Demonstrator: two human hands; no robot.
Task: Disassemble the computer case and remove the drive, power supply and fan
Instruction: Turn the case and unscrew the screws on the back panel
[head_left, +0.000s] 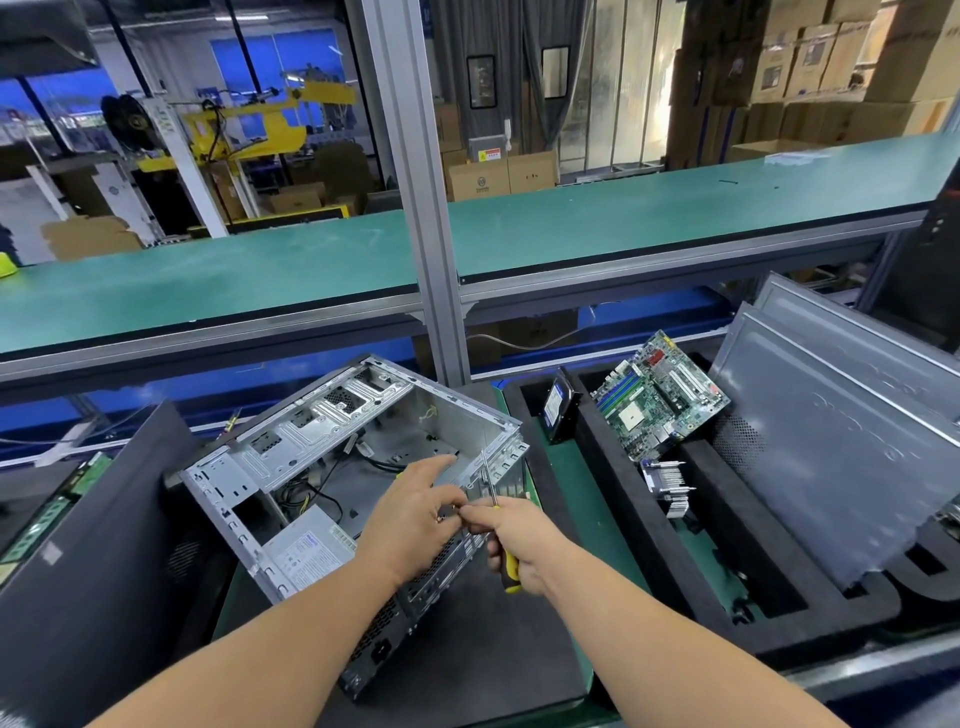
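While the open bare-steel computer case (332, 467) lies on its side before me, its grey boxy power supply (306, 556) sits low at its rear — left of both hands. My right hand (519, 540) grips a yellow-handled screwdriver (498, 525), shaft pointing up; my left hand (415, 519) pinches something tiny at my right fingertips.

We had a single wide-angle view, worn on the person's head, that looked forward and down along both forearms. It sat close above the near table (467, 670), where the opened computer case (332, 447) filled the lower middle of the frame. Farther off it took in the long green table (623, 228) and the stacked cartons (810, 67) beyond. Straight edges bowed toward the frame's borders.
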